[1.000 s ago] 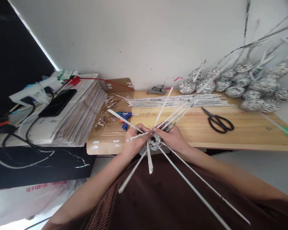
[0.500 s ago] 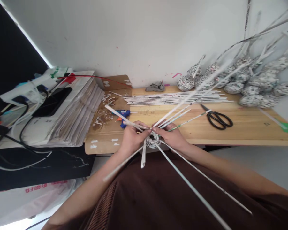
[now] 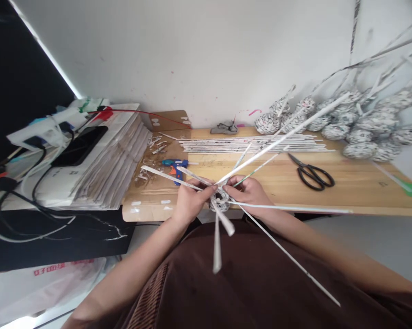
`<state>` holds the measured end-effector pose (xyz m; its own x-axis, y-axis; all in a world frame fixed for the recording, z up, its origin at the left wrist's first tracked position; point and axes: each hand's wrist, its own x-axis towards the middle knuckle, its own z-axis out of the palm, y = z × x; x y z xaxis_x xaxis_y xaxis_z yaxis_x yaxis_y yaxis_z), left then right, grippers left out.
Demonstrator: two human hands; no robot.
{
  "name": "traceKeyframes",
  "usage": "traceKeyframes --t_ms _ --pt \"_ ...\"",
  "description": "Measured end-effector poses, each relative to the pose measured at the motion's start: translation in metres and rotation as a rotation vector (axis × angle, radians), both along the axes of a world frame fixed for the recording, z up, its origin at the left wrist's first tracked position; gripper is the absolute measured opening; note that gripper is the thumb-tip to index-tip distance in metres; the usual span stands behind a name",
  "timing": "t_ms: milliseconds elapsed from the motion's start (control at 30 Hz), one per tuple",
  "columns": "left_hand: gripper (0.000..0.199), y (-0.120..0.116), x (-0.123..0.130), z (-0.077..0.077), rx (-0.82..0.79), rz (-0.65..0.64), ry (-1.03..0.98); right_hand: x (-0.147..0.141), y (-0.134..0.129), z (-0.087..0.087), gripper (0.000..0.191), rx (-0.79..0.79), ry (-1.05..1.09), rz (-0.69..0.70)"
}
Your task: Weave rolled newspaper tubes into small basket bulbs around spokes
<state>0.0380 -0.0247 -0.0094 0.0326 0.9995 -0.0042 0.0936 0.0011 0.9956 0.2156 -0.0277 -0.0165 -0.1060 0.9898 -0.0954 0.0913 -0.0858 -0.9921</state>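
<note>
A small round weave of rolled newspaper (image 3: pixel 220 197) sits between my hands at the table's front edge, with a dark hole in its middle. Paper tubes stick out from it on all sides; a long white paper tube (image 3: pixel 281 139) slants up to the right. My left hand (image 3: pixel 194 197) is closed on the weave's left side, thumb and fingers pinching near the base of the tubes. On the right side, my right hand (image 3: pixel 249 192) also pinches the weave, thumb on top. The undersides of both hands' fingers are hidden.
Black scissors (image 3: pixel 312 173) lie right on the wooden table (image 3: pixel 356 183). Behind are a row of paper tubes (image 3: pixel 254 144) and several woven paper bulbs (image 3: pixel 360 123). A blue glue gun (image 3: pixel 180 170) rests on cardboard, left of which stands a newspaper stack (image 3: pixel 124 160) with a phone (image 3: pixel 81 145).
The weave has turned between my hands, so its tubes point in new directions: a pale blue one swung from lower right to nearly level. Both hands still hold the weave.
</note>
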Motion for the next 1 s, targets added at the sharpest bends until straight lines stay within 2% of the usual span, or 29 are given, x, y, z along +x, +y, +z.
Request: traceKeyframes --t_ms 167,300,367,533,800,1000 --pt "0.023 -0.0033 0.0001 0.0013 -0.019 0.018 0.044 -0.0048 -0.0003 -0.0040 0.032 0.062 0.022 -0.056" --pt "0.022 -0.0040 0.0007 0.0003 -0.014 0.034 -0.023 -0.0036 -0.0016 -0.0023 0.029 0.072 0.049 -0.024" --pt "0.020 -0.0027 -0.0010 0.0002 0.020 0.000 -0.016 -0.0031 -0.0014 -0.0017 0.026 0.098 0.048 0.008" --pt "0.015 0.0012 -0.0076 0.0012 0.053 -0.078 0.105 -0.0045 0.0009 0.0002 0.020 0.201 -0.086 -0.023" --pt "0.006 -0.0041 -0.0030 0.0069 0.141 0.009 0.207 -0.0058 -0.0008 -0.0002 0.013 0.158 -0.056 -0.006" --pt "0.012 -0.0080 -0.0016 0.0092 0.141 -0.041 0.202 -0.0072 0.0013 0.0005 0.014 0.092 0.016 -0.039"
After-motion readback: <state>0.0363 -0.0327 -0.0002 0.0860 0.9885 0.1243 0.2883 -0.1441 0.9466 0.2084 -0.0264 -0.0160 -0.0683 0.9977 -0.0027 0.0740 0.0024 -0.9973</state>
